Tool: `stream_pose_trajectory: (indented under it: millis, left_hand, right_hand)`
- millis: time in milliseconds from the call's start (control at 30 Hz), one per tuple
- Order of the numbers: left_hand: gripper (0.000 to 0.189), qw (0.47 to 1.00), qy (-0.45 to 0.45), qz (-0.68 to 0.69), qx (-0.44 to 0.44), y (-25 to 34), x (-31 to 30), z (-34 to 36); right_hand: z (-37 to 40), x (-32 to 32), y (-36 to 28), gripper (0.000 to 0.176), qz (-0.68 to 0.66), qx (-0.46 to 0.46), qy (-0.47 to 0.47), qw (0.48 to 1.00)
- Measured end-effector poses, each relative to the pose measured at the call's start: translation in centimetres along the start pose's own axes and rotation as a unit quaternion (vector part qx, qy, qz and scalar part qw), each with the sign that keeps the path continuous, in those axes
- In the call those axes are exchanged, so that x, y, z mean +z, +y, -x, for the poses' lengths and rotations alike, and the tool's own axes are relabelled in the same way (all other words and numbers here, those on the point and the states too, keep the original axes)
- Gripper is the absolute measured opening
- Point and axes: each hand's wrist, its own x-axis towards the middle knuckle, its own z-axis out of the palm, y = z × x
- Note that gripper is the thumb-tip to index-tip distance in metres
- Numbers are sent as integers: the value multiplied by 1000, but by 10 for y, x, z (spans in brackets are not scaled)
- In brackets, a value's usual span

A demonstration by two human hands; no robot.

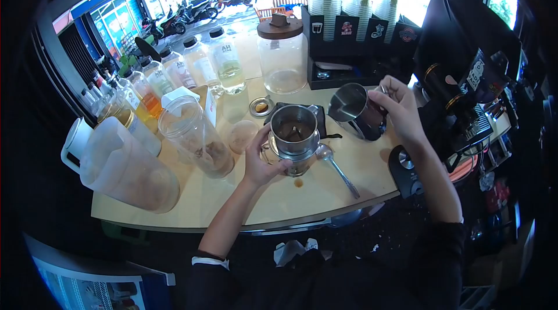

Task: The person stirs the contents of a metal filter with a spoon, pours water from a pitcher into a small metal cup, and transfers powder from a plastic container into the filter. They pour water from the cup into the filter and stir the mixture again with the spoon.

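My left hand [263, 159] is closed around a metal drip coffee filter [295, 146] and the glass [299, 167] under it. Dark liquid shows inside the filter, and part of the glass is hidden by my fingers. My right hand [398, 106] grips the handle of a steel milk pitcher [367, 121], tilted slightly, to the right of the filter. A long metal spoon [338, 170] lies between the glass and the table's right side. Behind the filter is a flat black object [280, 113], mostly covered. A small round metal lid [261, 106] rests beyond it.
On the left stand a clear plastic pitcher [125, 165] and a tall clear container [200, 141] with brown contents. Several bottles [228, 63] line the back left. A wooden-lidded jar [283, 60] and black cup holder [360, 42] are behind; a dark machine [459, 60] stands right.
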Motion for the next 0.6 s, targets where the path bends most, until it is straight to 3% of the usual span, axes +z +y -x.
stream_pose_trajectory:
  millis: [67, 367, 600]
  left_hand:
    - [94, 1000, -4, 4, -3, -2, 0, -1]
    - [91, 1000, 0, 28, -2, 1, 2, 0]
    - [90, 1000, 12, 27, 7, 4, 4, -1]
  right_hand:
    - [6, -15, 34, 21, -45, 46, 47, 997]
    - [31, -47, 145, 25, -155, 82, 138, 975]
    - [52, -37, 146, 20, -207, 76, 165, 961]
